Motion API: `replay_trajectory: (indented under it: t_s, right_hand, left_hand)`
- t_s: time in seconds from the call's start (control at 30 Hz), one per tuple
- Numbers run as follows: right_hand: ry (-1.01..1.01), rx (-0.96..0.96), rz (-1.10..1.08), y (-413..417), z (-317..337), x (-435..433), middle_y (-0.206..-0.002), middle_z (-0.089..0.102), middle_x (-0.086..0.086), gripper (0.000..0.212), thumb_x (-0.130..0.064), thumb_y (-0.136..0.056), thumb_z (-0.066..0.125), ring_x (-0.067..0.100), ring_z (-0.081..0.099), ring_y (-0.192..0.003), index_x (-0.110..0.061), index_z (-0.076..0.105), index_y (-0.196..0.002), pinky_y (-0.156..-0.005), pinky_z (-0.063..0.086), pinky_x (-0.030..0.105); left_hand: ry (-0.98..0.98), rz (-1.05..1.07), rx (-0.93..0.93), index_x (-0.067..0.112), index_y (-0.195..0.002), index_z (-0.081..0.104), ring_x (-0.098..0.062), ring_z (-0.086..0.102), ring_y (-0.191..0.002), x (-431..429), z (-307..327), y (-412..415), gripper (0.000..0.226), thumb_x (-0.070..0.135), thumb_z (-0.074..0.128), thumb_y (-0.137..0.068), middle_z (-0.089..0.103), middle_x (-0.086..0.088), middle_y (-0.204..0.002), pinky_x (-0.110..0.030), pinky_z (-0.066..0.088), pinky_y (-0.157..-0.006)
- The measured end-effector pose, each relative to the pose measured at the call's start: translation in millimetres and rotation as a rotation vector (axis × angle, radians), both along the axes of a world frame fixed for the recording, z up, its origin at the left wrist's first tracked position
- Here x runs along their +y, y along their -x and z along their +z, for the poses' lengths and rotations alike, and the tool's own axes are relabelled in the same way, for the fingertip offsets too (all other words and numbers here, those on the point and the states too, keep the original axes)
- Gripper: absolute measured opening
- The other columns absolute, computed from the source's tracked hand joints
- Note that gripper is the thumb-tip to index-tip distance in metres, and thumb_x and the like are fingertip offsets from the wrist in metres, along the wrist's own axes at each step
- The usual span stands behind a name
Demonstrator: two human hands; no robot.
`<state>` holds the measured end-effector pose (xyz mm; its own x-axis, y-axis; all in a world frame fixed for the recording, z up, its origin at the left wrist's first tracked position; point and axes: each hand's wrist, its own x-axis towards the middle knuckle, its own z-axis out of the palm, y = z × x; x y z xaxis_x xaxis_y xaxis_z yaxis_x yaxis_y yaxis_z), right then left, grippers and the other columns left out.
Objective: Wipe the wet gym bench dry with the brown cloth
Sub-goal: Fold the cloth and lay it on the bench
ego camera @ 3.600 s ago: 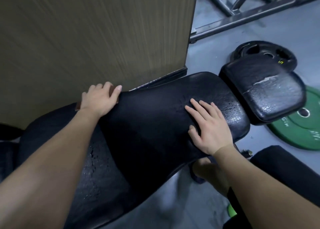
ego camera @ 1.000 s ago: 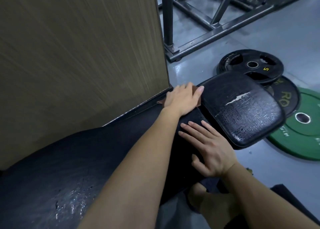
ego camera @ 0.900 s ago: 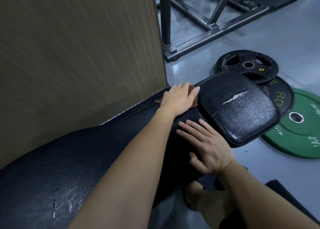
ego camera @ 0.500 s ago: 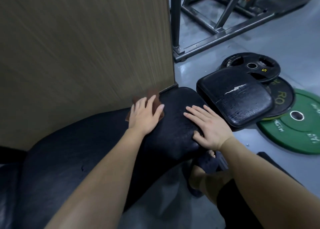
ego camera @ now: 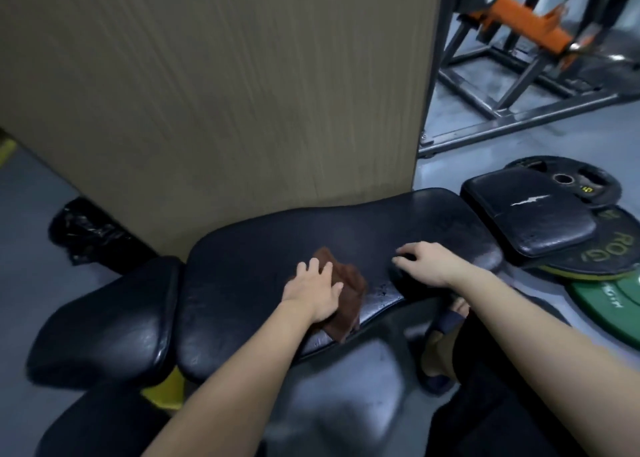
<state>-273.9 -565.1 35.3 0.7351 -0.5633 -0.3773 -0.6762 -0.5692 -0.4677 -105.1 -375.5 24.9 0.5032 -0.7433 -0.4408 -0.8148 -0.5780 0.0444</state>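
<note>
The black padded gym bench (ego camera: 263, 249) runs across the middle of the view, with a seat pad (ego camera: 110, 321) at its left end and a cracked smaller pad (ego camera: 530, 214) at its right end. My left hand (ego camera: 313, 292) presses flat on the brown cloth (ego camera: 348, 299) near the bench's front edge; the cloth sticks out to the right of my fingers. A wet sheen shows just right of the cloth. My right hand (ego camera: 424, 262) rests on the bench further right, fingers curled down onto the pad, holding nothing.
A tall wooden panel (ego camera: 225, 86) stands right behind the bench. Black and green weight plates (ego camera: 609, 304) lie on the floor at the right. A metal rack frame (ego camera: 502, 110) with an orange part stands at the back right. A black bag (ego camera: 83, 231) lies at the left.
My left hand has dragged the brown cloth from the bench's back edge by the panel toward the front edge. The view has pulled back, showing more of the bench.
</note>
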Motion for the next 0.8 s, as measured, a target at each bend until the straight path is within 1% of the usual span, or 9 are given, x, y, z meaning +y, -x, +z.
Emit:
replay_trajectory:
  t_s: [0.13,0.3,0.37,0.43,0.53,0.6,0.7,0.73,0.8]
  right_hand:
    - [-0.11,-0.037,0.027,-27.8,-5.8,57.6,-0.146,0.06,0.006,0.062,-0.053,-0.098,0.059,0.023,0.056,-0.136,-0.014,0.055,-0.146,-0.112,0.041,0.029]
    - [-0.058,-0.059,0.079,-59.4,-21.0,97.8,-0.136,0.058,0.014,0.083,-0.067,-0.091,0.06,0.031,0.052,-0.132,-0.012,0.046,-0.151,-0.113,0.041,0.039]
    - [-0.023,-0.04,0.126,-64.3,-27.1,102.4,-0.117,0.058,0.01,0.068,-0.06,-0.089,0.068,0.031,0.055,-0.124,-0.013,0.058,-0.138,-0.106,0.044,0.036]
    - [-0.033,-0.068,0.11,-67.4,-28.9,105.4,-0.105,0.058,0.005,0.041,-0.047,-0.086,0.077,0.03,0.059,-0.113,-0.016,0.064,-0.11,-0.09,0.045,0.032]
    - [-0.1,-0.178,0.038,-72.0,-23.5,108.4,-0.095,0.06,0.004,0.033,-0.036,-0.082,0.082,0.024,0.06,-0.094,-0.024,0.051,-0.077,-0.075,0.037,0.028]
    - [-0.113,-0.243,0.002,-74.6,-15.3,112.0,-0.083,0.059,0.0,0.034,-0.032,-0.082,0.08,0.019,0.058,-0.081,-0.021,0.05,-0.073,-0.066,0.038,0.027]
    - [-0.154,-0.373,-0.116,-74.3,-4.5,119.4,-0.063,0.057,-0.004,0.034,-0.025,-0.083,0.078,0.014,0.053,-0.064,-0.018,0.047,-0.07,-0.056,0.039,0.017]
    - [-0.161,-0.444,-0.178,-72.6,-1.4,122.9,-0.061,0.056,-0.005,0.034,-0.022,-0.083,0.077,0.012,0.051,-0.061,-0.018,0.047,-0.069,-0.056,0.039,0.016]
    - [-0.188,-0.615,-0.314,-67.2,0.3,127.2,-0.063,0.056,-0.006,0.031,-0.024,-0.086,0.078,0.006,0.05,-0.06,-0.018,0.051,-0.071,-0.061,0.041,0.018]
  left_hand:
    - [0.007,-0.143,-0.083,0.012,-0.161,0.021,-0.033,0.035,-0.139,49.8,6.5,-10.9,0.064,0.047,0.03,-0.108,0.034,-0.013,-0.155,-0.046,0.042,-0.106]
    - [0.056,-0.209,0.055,0.024,-0.164,0.006,-0.031,0.045,-0.135,99.7,33.3,-29.9,0.065,0.043,0.034,-0.109,0.048,-0.009,-0.15,-0.043,0.043,-0.104]
    - [0.097,-0.199,0.048,0.025,-0.162,0.017,-0.03,0.051,-0.132,118.7,43.9,-33.8,0.06,0.043,0.035,-0.108,0.053,-0.007,-0.147,-0.04,0.045,-0.099]
    - [0.085,-0.232,0.021,0.025,-0.154,0.034,-0.031,0.057,-0.126,136.3,47.4,-33.2,0.051,0.043,0.038,-0.107,0.059,-0.007,-0.14,-0.04,0.047,-0.095]
    - [0.134,-0.256,0.03,0.027,-0.126,0.059,-0.029,0.065,-0.112,139.4,44.8,-41.2,0.032,0.042,0.044,-0.103,0.069,-0.003,-0.122,-0.041,0.053,-0.088]
    - [0.344,-0.027,0.167,0.028,-0.106,0.069,-0.023,0.069,-0.097,124.7,36.4,-46.4,0.024,0.039,0.049,-0.098,0.075,0.002,-0.103,-0.038,0.055,-0.083]
    - [0.941,0.853,0.466,0.028,-0.09,0.069,-0.02,0.071,-0.076,93.0,28.6,-30.0,0.024,0.041,0.05,-0.092,0.074,0.002,-0.075,-0.038,0.058,-0.081]
    - [1.049,1.019,0.508,0.027,-0.087,0.067,-0.024,0.071,-0.074,82.5,25.2,-18.3,0.029,0.048,0.048,-0.087,0.073,0.002,-0.072,-0.042,0.059,-0.081]
    - [1.028,0.977,0.613,0.024,-0.081,0.069,-0.023,0.069,-0.066,65.5,17.5,4.0,0.039,0.056,0.047,-0.083,0.071,0.001,-0.064,-0.049,0.06,-0.077]
